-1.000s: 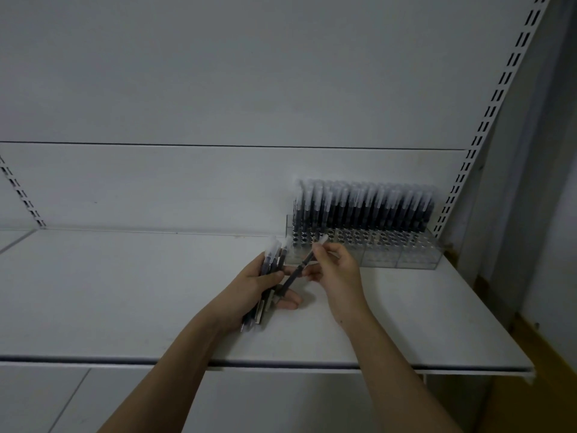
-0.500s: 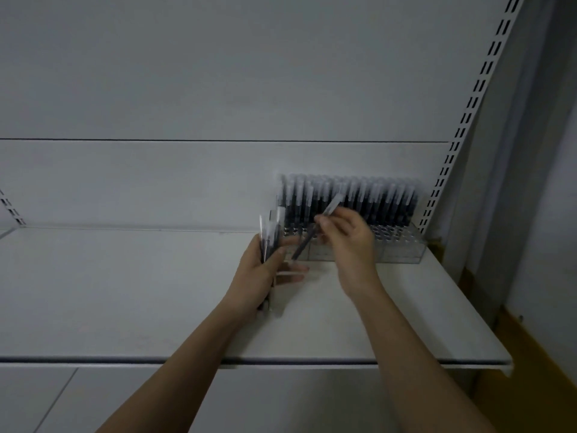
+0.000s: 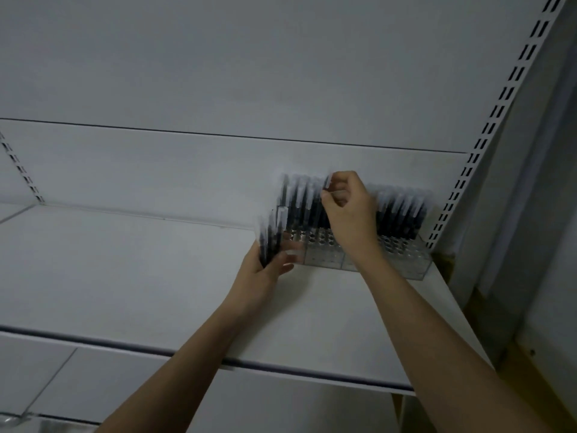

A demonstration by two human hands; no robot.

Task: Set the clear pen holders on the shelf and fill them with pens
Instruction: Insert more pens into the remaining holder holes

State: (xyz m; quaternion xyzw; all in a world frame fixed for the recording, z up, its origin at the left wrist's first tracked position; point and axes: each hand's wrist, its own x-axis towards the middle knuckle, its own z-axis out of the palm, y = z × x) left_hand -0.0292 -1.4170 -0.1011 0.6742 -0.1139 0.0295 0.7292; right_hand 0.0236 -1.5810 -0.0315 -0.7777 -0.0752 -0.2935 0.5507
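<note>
Clear pen holders [image 3: 402, 264] stand in a row at the back right of the white shelf [image 3: 125, 270]. Their back rows are full of upright black pens [image 3: 402, 214] with clear caps; the front holes show empty. My right hand [image 3: 346, 210] is over the holders and pinches one pen [image 3: 327, 182] by its capped top, held nearly upright among the standing pens. My left hand [image 3: 265, 270] grips a bundle of several pens [image 3: 271, 235], upright, just left of the holders' front corner. The pinched pen's lower end is hidden by my right hand.
A slotted upright [image 3: 487, 129] runs up the right side next to the holders. The shelf's front edge [image 3: 281, 370] lies below my forearms. A lower shelf [image 3: 46, 376] shows at bottom left. A wooden floor strip [image 3: 537, 385] is at the far right.
My right hand has carried the single pen up and back from the bundle into the rows over the holders, turning it upright. My left hand has lifted the bundle closer to the holders.
</note>
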